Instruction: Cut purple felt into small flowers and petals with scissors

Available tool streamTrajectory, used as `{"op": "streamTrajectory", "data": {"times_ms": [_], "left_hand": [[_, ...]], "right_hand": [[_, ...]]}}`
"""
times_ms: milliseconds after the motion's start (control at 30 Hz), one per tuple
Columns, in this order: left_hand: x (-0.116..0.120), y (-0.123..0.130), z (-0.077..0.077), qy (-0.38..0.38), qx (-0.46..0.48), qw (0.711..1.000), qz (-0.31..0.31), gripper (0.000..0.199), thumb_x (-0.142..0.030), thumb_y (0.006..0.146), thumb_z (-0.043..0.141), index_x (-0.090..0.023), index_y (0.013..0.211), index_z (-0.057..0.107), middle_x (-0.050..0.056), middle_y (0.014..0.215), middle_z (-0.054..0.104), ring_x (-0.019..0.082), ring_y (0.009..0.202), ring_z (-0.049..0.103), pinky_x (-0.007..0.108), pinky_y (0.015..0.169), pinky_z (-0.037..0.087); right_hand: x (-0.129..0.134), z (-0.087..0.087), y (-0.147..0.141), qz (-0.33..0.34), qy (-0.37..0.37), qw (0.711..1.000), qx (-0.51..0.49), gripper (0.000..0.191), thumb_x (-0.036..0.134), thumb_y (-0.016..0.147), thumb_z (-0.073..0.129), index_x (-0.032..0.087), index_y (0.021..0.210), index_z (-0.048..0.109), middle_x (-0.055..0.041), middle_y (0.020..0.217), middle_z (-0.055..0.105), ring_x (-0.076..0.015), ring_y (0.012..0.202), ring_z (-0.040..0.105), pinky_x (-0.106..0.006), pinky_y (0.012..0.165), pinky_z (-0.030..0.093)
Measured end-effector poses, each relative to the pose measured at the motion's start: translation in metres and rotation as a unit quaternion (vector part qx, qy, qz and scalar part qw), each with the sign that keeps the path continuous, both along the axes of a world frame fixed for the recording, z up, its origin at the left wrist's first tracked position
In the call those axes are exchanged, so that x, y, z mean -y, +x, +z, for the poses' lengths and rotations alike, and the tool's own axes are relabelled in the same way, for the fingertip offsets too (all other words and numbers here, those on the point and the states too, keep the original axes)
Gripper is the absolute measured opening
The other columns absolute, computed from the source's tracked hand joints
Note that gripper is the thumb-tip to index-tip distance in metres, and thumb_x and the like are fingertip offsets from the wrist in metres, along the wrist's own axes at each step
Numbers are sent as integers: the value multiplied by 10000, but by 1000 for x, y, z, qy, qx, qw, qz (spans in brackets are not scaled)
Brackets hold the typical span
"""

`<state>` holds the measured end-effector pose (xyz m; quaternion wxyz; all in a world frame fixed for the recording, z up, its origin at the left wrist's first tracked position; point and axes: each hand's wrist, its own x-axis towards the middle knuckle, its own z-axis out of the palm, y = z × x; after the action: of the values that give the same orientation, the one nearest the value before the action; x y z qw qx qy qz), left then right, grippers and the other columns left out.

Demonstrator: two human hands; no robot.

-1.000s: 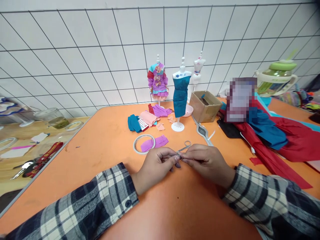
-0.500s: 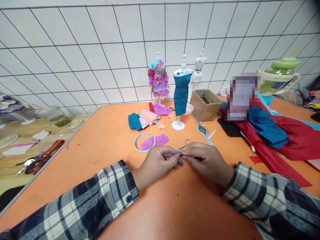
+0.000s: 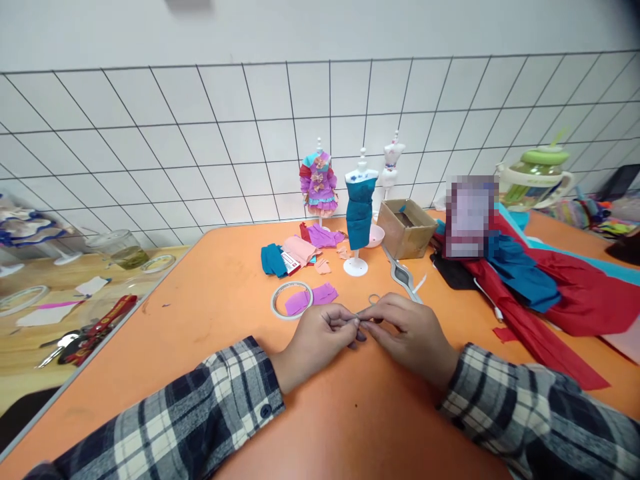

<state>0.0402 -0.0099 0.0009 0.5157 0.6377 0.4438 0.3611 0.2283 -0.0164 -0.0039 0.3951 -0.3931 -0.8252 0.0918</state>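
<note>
Both left hand (image 3: 317,341) and right hand (image 3: 417,338): fingers (image 3: 393,305) pinching tiny thing (image 3: 357,321), kind unclear; purple scrap (image 3: 326,294) near left hand.

bright light; orange tabletop (image 3: 320,427) darker between sleeves (image 3: 240,380); upright screen (image 3: 470,217) pixelated; edges stretched.

Left hand (image 3: 320,339) before tape roll (image 3: 274,302), right hand (image 3: 415,337) before box (image 3: 417,235)

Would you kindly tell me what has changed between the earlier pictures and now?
The view has tilted up, so everything sits lower in the picture. The right hand now hides the metal shank below the metal loop. No taking hold or letting go is visible. The left hand still meets it at the fingertips; tape roll, purple cloth and teal-dressed form stay put.
</note>
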Motion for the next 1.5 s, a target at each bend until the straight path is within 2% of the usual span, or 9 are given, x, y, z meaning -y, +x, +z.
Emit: {"op": "streamTrajectory", "data": {"times_ms": [300,500,633,733,900,1000,1167,1267,1500], "left_hand": [[-5,1,-5,111,-137,984,16,113,-172,722,570,-136,642,640,-10,574,632,92,516,524,178,479,355],[-5,3,-6,113,-125,986,3,98,-131,680,558,-135,691,655,-9,606,647,102,543,548,185,501,379],[-4,2,-3,101,-108,989,-5,115,-115,673,560,-132,722,663,5,647,684,115,574,597,189,522,423],[-4,0,-2,92,-92,991,-14,115,-129,701,569,-127,754,672,22,675,706,125,599,633,191,538,454],[-4,-4,1,104,-59,992,-45,141,-190,791,563,-130,813,689,63,765,742,153,680,687,219,608,520],[-2,-6,4,164,-71,981,-74,156,-173,805,563,-154,842,713,75,880,756,165,782,700,247,714,539],[3,-9,5,254,-73,957,-122,170,-121,784,566,-164,865,709,77,958,751,153,787,688,246,729,531],[4,-9,5,252,-72,956,-130,165,-112,783,562,-154,871,695,82,928,749,159,766,690,259,724,534],[2,-8,2,163,-34,979,-116,96,-151,808,568,-165,805,663,106,1037,699,228,1040,643,287,778,523]], "right_hand": [[-9,5,-14,-45,-181,981,-52,46,140,696,579,178,704,605,2,678,562,-121,598,489,-236,536,365],[-14,7,-15,13,-429,876,-221,101,263,705,569,164,683,565,34,617,520,-89,551,428,-208,505,333],[-12,9,-15,23,-507,818,-271,152,314,689,606,179,730,553,97,502,375,-58,425,242,-207,407,171],[-11,8,-15,29,-532,795,-289,183,339,697,611,184,761,537,110,491,349,-54,406,210,-213,398,125],[-16,4,-10,32,-513,798,-316,174,342,727,597,192,757,515,112,483,327,-59,409,201,-216,401,118],[-18,6,-8,13,-502,803,-321,172,335,712,599,190,763,520,109,487,346,-60,406,203,-219,400,126],[-19,9,-8,28,-460,836,-297,143,296,679,594,178,732,531,53,602,528,-81,511,441,-217,502,322],[-23,6,-5,20,-418,864,-281,120,275,672,577,177,733,544,34,644,575,-113,606,528,-236,593,392],[-33,-2,5,-48,-337,915,-218,144,310,680,561,183,747,576,16,691,565,-135,634,510,-256,589,381]]}}
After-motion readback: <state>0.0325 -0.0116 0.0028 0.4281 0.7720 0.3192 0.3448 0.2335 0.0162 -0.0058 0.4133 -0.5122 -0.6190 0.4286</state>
